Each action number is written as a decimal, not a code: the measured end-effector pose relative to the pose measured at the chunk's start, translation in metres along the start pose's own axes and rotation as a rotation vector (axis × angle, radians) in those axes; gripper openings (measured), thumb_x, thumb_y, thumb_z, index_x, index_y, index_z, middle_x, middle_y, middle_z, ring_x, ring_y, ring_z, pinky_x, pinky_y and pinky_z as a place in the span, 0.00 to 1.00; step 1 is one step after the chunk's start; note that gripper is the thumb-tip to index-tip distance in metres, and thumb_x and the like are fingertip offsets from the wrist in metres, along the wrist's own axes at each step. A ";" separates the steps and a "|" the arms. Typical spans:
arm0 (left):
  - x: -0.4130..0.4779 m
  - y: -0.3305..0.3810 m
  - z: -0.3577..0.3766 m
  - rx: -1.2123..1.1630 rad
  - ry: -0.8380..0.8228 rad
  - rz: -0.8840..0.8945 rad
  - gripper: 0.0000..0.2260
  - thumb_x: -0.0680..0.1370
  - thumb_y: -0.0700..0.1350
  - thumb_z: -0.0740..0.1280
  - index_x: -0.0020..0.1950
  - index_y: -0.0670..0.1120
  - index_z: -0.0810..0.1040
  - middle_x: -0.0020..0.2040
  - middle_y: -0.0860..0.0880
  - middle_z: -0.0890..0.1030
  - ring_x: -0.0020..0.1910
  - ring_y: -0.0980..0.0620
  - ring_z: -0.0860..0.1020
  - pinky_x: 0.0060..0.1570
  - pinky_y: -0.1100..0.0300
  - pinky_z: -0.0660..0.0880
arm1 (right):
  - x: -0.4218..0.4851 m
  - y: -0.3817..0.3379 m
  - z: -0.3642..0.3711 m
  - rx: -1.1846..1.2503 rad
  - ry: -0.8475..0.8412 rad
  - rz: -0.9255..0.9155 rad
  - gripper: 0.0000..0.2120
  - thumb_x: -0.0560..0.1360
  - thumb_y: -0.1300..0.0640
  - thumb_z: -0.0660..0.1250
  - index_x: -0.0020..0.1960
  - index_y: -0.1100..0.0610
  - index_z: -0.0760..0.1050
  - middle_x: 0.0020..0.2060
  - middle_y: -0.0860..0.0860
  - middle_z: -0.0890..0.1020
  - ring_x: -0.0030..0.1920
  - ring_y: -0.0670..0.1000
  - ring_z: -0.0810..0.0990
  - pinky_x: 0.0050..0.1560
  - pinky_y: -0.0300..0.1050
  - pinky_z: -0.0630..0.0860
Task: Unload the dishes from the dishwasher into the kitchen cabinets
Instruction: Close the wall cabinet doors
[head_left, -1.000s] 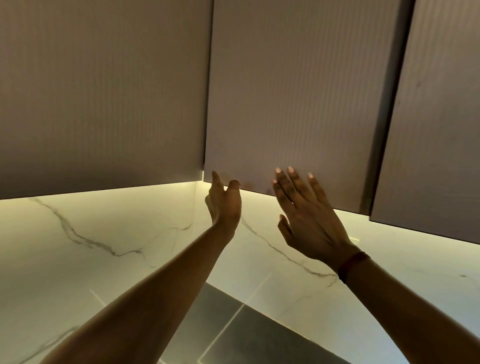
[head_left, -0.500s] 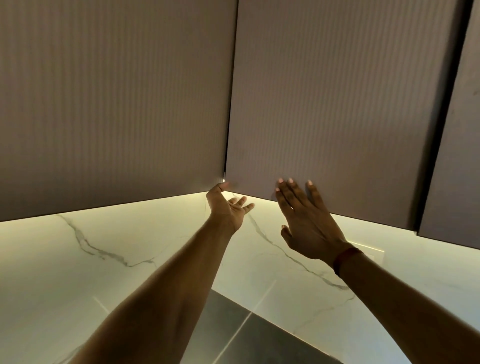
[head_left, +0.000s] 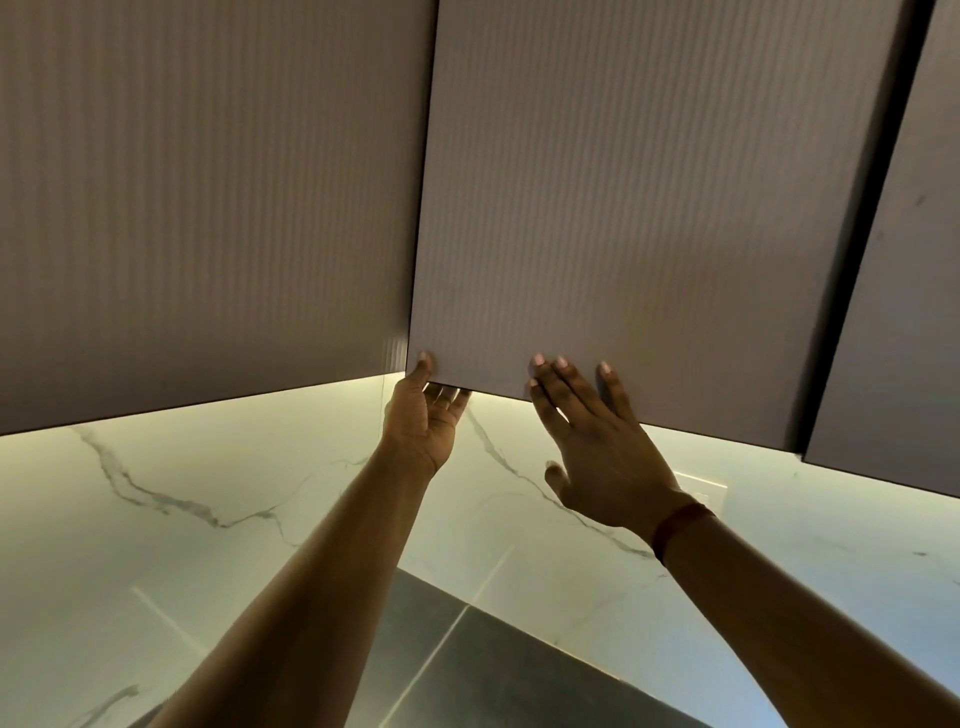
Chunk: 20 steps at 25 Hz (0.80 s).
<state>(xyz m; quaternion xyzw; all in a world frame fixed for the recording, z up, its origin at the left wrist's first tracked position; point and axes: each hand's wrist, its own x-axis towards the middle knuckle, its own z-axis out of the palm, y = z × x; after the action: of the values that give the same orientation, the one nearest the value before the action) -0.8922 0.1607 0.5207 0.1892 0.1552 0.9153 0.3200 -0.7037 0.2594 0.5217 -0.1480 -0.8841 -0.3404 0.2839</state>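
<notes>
Ribbed brown upper cabinet doors fill the top of the view. My left hand (head_left: 423, 421) pinches the bottom left corner of the middle cabinet door (head_left: 623, 197), thumb on its face and fingers under its lower edge. My right hand (head_left: 597, 447) is raised beside it with straight, spread fingers, their tips at the door's lower edge; contact is unclear. No dishes are in view.
A left cabinet door (head_left: 208, 197) and a right cabinet door (head_left: 904, 312) flank the middle one. Below runs a lit white marble backsplash (head_left: 208, 493) with a wall socket (head_left: 701, 491). A dark countertop (head_left: 493, 675) lies under my arms.
My left hand turned palm up and rose to the door's bottom corner, where it now takes hold. My right hand stayed spread by the lower edge. The view tilted slightly.
</notes>
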 end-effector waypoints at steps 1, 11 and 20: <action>-0.009 0.004 -0.003 0.016 0.002 0.022 0.18 0.77 0.43 0.68 0.66 0.41 0.70 0.61 0.39 0.79 0.58 0.39 0.79 0.58 0.44 0.77 | -0.003 -0.005 -0.003 0.015 0.008 0.007 0.44 0.70 0.47 0.67 0.78 0.60 0.52 0.78 0.56 0.49 0.78 0.57 0.46 0.75 0.64 0.48; -0.157 0.034 0.006 0.238 -0.009 0.308 0.09 0.77 0.39 0.67 0.57 0.45 0.77 0.54 0.44 0.83 0.55 0.44 0.82 0.54 0.49 0.80 | -0.063 -0.045 -0.068 0.239 0.047 0.048 0.47 0.71 0.48 0.66 0.79 0.57 0.41 0.78 0.54 0.41 0.78 0.53 0.39 0.76 0.61 0.47; -0.292 0.022 0.047 0.581 0.059 0.433 0.18 0.68 0.49 0.73 0.51 0.40 0.76 0.51 0.46 0.83 0.52 0.47 0.83 0.53 0.53 0.79 | -0.140 -0.054 -0.143 0.548 0.032 0.112 0.48 0.74 0.49 0.66 0.76 0.52 0.32 0.76 0.49 0.32 0.77 0.49 0.35 0.77 0.50 0.46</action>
<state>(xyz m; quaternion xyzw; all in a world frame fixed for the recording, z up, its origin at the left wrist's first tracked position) -0.6717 -0.0361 0.4991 0.2743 0.3743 0.8846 0.0469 -0.5596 0.1128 0.4962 -0.1088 -0.9290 -0.0748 0.3457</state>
